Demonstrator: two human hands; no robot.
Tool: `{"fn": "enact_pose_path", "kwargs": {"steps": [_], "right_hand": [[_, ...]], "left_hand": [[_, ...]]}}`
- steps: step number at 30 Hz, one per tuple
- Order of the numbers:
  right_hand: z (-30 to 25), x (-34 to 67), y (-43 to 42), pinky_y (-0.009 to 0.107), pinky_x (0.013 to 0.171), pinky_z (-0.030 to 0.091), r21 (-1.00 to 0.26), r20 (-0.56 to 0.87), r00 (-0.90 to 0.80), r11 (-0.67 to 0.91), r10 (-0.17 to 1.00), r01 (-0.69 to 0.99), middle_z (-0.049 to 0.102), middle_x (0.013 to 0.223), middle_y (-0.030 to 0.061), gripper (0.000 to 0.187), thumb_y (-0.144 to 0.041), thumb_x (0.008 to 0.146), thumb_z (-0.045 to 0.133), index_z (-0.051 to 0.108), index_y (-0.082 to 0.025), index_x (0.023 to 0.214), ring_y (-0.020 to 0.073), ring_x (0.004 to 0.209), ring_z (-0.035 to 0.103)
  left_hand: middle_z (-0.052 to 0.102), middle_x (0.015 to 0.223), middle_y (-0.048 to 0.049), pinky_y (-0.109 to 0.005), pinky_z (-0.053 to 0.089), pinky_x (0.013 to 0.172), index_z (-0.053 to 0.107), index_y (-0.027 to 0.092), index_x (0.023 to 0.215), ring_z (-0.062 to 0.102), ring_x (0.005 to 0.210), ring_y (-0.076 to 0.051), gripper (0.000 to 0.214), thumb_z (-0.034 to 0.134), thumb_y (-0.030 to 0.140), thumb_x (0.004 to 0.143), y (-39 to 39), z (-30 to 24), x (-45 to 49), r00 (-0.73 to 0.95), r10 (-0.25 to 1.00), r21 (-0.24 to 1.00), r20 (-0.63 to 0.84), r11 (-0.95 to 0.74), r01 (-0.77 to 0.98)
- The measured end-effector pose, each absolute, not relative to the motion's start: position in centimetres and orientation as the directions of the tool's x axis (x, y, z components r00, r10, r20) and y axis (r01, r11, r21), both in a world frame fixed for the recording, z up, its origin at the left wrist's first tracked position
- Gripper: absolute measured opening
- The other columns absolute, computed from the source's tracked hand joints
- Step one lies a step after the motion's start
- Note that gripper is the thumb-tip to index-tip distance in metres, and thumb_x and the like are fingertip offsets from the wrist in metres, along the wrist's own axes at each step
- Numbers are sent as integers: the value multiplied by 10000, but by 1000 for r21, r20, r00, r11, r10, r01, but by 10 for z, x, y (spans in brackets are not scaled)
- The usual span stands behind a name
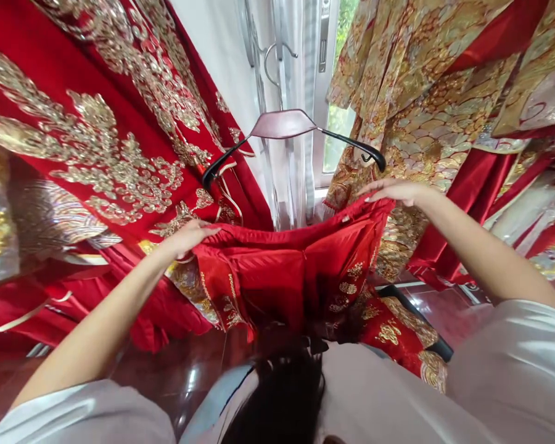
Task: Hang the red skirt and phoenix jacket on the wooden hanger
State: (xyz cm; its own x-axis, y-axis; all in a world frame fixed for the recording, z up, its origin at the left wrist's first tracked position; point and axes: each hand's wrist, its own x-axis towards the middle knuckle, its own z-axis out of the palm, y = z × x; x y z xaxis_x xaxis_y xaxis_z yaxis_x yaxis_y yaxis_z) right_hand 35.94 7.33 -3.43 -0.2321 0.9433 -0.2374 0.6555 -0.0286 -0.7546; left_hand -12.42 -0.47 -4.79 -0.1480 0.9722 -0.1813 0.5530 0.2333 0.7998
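Observation:
A red skirt with gold embroidery is stretched sideways between my two hands. My left hand is closed on the left end of its gathered waistband, thumb on top. At the other end my right hand grips the band, with fingertips partly inside it. Just above the waistband hangs a hanger with a pinkish centre piece and black arms. Its metal hook points up, and the skirt is apart from it.
Red garments with gold sequins hang close on the left. Gold patterned garments hang on the right, beside a window. Below to the right lies red and gold fabric with a black bar. The floor is glossy dark red tile.

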Motion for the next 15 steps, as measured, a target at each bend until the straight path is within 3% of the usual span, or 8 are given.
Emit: {"fn": "enact_pose_path", "kwargs": {"steps": [2,4,6,9,11,15], "right_hand": [[-17,364,67,204,701,513,-869,-182,-232,-46,956,492,662,1022,64,480,-162,693,608,599,-194,1171,108,747,624],[-3,364,57,182,653,484,-951,-121,-192,-58,974,304,661,977,74,455,-173,743,517,577,-149,1193,76,658,590],[7,357,45,191,614,459,-991,-81,-173,-61,982,120,652,940,92,433,-269,841,364,566,-110,1190,69,600,554],[14,339,29,255,649,458,-997,-61,-179,-54,982,47,632,954,115,655,-504,930,84,522,-117,1227,118,668,575],[15,326,22,274,679,451,-995,-28,-126,-16,992,96,616,954,116,663,-579,923,100,495,-141,1229,144,727,578],[17,313,21,244,594,380,-991,29,11,28,1000,129,545,850,77,355,-483,908,361,508,-183,1028,114,623,460]], "left_hand": [[656,639,-30,-275,544,631,609,115,820,649,645,-190,220,628,220,628,-5,-33,-121,-177,954,872,-242,294,392],[637,603,-10,-240,536,560,593,117,852,634,582,-165,220,590,122,632,-4,-21,-119,-207,940,906,-272,322,274],[609,562,-4,-219,511,486,587,111,835,607,513,-152,203,552,64,641,-2,-12,-118,-224,939,918,-260,312,246],[606,566,-18,-220,493,466,585,92,825,589,482,-146,163,527,45,680,1,-9,-118,-257,940,910,-225,297,289],[617,590,-21,-239,502,510,584,85,842,595,511,-150,149,531,57,706,3,-9,-118,-278,937,888,-214,305,345],[608,605,11,-251,469,584,593,94,894,577,581,-159,151,559,140,755,7,-7,-118,-264,952,786,-157,283,550]]}}
